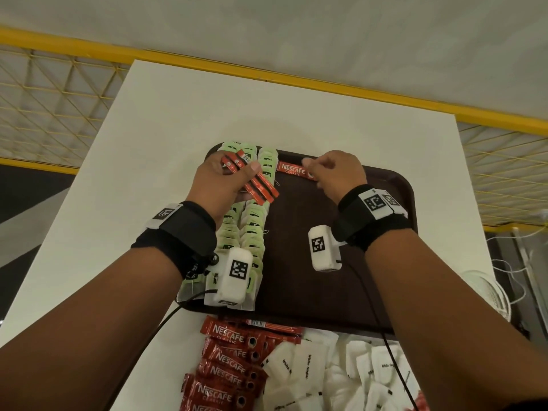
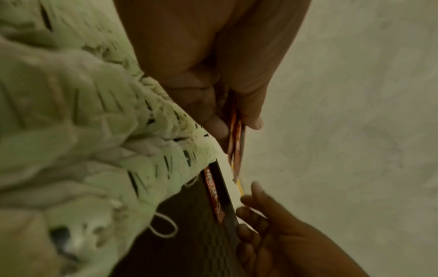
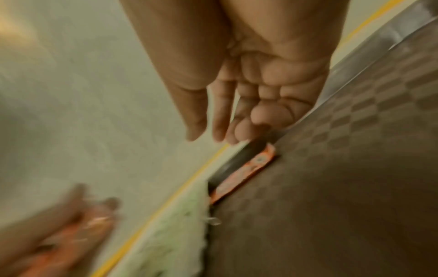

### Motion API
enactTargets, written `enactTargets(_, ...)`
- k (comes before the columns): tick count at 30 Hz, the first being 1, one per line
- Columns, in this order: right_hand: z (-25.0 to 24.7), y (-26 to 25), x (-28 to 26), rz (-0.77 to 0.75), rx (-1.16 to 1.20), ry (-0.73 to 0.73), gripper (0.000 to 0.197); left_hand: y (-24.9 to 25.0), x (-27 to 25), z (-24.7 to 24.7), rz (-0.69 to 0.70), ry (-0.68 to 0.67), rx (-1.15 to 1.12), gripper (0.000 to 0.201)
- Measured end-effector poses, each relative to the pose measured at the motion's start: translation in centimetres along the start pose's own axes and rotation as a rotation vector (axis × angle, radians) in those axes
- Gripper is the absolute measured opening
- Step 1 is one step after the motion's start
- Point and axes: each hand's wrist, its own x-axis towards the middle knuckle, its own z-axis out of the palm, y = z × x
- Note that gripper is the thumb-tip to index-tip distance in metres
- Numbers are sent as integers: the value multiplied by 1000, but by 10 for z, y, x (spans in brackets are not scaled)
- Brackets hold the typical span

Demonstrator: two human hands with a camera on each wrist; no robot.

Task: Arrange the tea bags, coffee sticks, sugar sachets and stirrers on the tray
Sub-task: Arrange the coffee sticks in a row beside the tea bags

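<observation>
white table [image 1: 166, 120], tray [image 1: 326, 262] — left hand [image 1: 219, 179] (gripping) coffee sticks [image 1: 258, 188]

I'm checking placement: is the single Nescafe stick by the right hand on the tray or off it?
On the tray. The coffee stick lies flat on the brown tray against its far rim, beside the tea bags; the right hand touches its end.

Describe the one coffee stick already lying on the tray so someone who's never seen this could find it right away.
Start at the dark brown tray on the white table, and go to its far rim. A single red coffee stick lies flat there, just right of the green tea bags, the right hand at its end. Other sticks are in the left hand or heaped off the tray.
</observation>
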Motion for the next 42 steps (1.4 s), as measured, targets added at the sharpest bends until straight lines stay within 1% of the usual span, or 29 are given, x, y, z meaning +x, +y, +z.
enactTargets(2, 1, -15, -21, -28, 105, -253, 28, 1, -1, 6, 4, 2, -30, 26)
enactTargets(3, 3, -19, -28, -48, 126, -350, 27, 2, -1, 9, 6, 0, -45, 25)
enactTargets(4, 5, -20, -32, -71, 138, -394, 25, 2, -1, 12, 9, -4, -47, 24)
enactTargets(5, 6, -20, -35, -85, 170, -391, 20, 2, -2, 14, 15, -9, -30, 24)
enactTargets(8, 6, -18, -39, -80, 317, -275, 10, 3, -3, 19, 2, -25, 36, 22)
enactTargets(10, 4, -14, -40, -100, 330, -203, 7, 5, -4, 19, -36, -17, 82, 21)
enactTargets(12, 3, -8, -40, -131, 263, -143, 6, 7, -4, 18, -53, -5, 129, 27)
enactTargets(14, 2, -5, -41, -176, 129, -88, 9, 11, -3, 19, -72, -11, 110, 38)
enactTargets(16, 0, -4, -42, -222, 6, -30, 7, 15, -3, 20, -107, -32, 112, 47)
enactTargets(17, -2, -4, -43, -232, -3, -3, 5, 16, -3, 22, -112, -49, 134, 46)
enactTargets(19, -4, -4, -44, -222, 42, 33, 5, 16, -4, 25, -78, -64, 184, 36)
enactTargets(20, -4, -3, -44, -208, 70, 36, 7, 14, -4, 25, -57, -54, 201, 31)
enactTargets(22, -4, -2, -45, -161, 168, 12, 17, 12, -5, 25, -18, -31, 209, 28)
enactTargets(24, -6, -1, -46, -61, 394, -45, 30, 11, -5, 23, 11, -32, 205, 29)
enactTargets(25, -8, -1, -47, -8, 491, -85, 32, 11, -5, 21, 20, -45, 211, 30)
enactTargets(27, -11, -1, -48, 56, 541, -154, 25, 11, -6, 19, 29, -87, 240, 33)
enactTargets(29, -12, 1, -46, 77, 568, -193, 18, 11, -7, 18, 31, -112, 263, 32)
enactTargets(31, -11, 6, -44, 128, 624, -187, 14, 11, -7, 16, 9, -89, 258, 27)
enactTargets(33, -11, 14, -41, 191, 668, -143, 13, 12, -6, 13, -66, -46, 190, 17)
enactTargets(34, -11, 18, -39, 222, 678, -118, 12, 13, -5, 11, -115, -30, 133, 14)
enactTargets(36, -9, 25, -35, 282, 647, -75, 11, 14, -5, 6, -183, -17, 20, 21)
enactTargets(38, -5, 29, -30, 335, 543, -50, 13, 13, -6, 2, -179, -19, -20, 26)
enactTargets(42, 6, 26, -15, 383, 304, -27, 21, 10, -7, -4, -122, -63, -17, 18)
